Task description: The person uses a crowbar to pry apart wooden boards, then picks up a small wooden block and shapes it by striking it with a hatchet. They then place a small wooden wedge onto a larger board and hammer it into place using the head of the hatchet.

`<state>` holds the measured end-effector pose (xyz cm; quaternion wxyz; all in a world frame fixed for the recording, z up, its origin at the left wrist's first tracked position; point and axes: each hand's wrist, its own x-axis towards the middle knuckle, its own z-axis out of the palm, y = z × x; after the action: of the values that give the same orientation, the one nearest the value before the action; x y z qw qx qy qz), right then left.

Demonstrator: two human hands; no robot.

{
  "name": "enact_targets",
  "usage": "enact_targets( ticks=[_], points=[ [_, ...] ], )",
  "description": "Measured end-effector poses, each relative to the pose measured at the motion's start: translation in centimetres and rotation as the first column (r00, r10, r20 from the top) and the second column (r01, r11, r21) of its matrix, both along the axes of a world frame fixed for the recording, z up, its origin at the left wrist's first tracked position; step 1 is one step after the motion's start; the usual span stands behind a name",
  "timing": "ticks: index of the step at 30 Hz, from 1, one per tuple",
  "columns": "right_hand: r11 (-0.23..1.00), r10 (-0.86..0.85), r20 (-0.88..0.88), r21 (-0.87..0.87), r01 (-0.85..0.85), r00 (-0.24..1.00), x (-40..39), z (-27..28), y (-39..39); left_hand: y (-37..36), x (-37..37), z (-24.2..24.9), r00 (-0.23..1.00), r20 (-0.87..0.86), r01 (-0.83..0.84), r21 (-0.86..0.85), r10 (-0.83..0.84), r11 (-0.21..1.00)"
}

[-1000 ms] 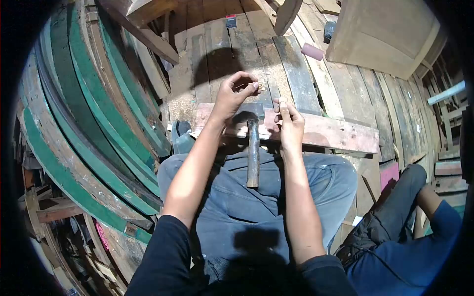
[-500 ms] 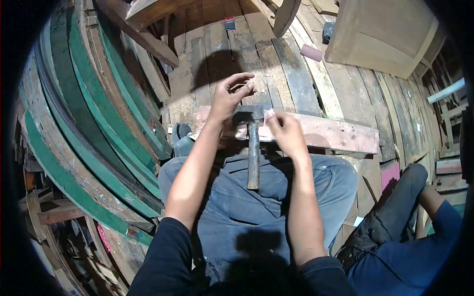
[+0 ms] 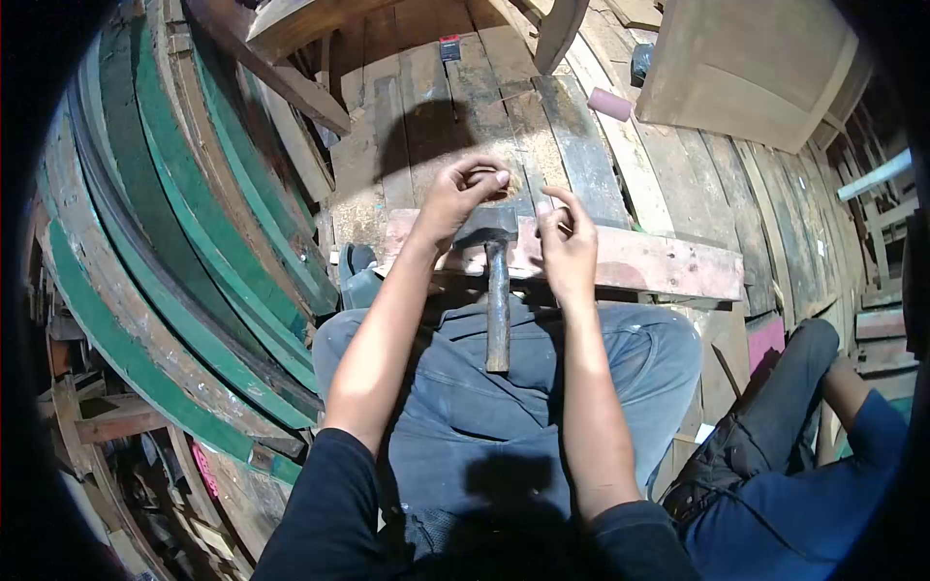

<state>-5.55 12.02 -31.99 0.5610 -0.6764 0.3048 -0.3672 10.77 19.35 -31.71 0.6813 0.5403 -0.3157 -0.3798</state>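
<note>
A hammer (image 3: 497,310) lies with its dark head on a pale reddish wooden beam (image 3: 668,263) and its worn handle pointing back over my lap. Above the beam, left of the hammer head, my left hand (image 3: 459,201) is raised with thumb and forefinger tips together; anything between them is too small to make out. On the other side, my right hand (image 3: 570,247) hovers over the beam, forefinger and thumb apart, the other fingers bent. Neither hand touches the hammer.
Curved green-painted timbers (image 3: 174,194) stand close at my left. A wooden panel (image 3: 751,73) and a pink cylinder (image 3: 609,104) are ahead to the right. A small dark box (image 3: 449,47) lies on the plank floor (image 3: 581,145). Another person's leg (image 3: 765,416) is at my right.
My right hand has lifted slightly away from the beam and hammer head, its forefinger and thumb spreading. My left hand has dropped a little and its fingertips have come together. The hammer has stayed put.
</note>
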Motion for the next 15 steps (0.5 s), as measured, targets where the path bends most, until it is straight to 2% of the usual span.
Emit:
enact_targets(
  ticks=[1, 3, 5, 9, 10, 13, 15],
  points=[
    [0.996, 0.008, -0.029, -0.09, -0.011, 1.0, 0.2, 0.8, 0.6, 0.2, -0.4, 0.6, 0.998, -0.049, 0.028, 0.048, -0.026, 0.998],
    [0.981, 0.001, -0.037, -0.196, -0.008, 0.999, 0.4, 1.2, 0.9, 0.2, -0.6, 0.7, 0.993, 0.034, 0.107, 0.082, -0.11, 0.991],
    [0.959, -0.031, -0.031, -0.283, 0.021, 0.999, 0.5, 0.4, 0.8, 0.1, -0.7, 0.5, 0.991, 0.034, 0.124, 0.094, -0.127, 0.988],
    [0.97, -0.005, -0.044, -0.241, -0.006, 0.999, 0.4, 0.3, 0.8, -0.1, -0.6, 0.3, 0.987, 0.042, 0.147, 0.121, -0.153, 0.982],
    [0.988, 0.007, -0.025, -0.152, -0.01, 1.0, 0.4, 0.7, 1.0, -0.1, -0.6, 0.3, 0.986, 0.069, 0.14, 0.126, -0.149, 0.982],
    [0.996, 0.031, -0.045, -0.08, -0.035, 0.998, 0.4, 0.5, 0.8, 0.0, -0.6, 0.4, 0.98, 0.129, 0.135, 0.136, -0.153, 0.981],
    [0.994, 0.004, -0.02, -0.107, -0.006, 1.0, 0.5, 0.2, 0.8, 0.1, -0.8, 0.8, 0.974, 0.16, 0.138, 0.143, -0.161, 0.98]
  ],
)
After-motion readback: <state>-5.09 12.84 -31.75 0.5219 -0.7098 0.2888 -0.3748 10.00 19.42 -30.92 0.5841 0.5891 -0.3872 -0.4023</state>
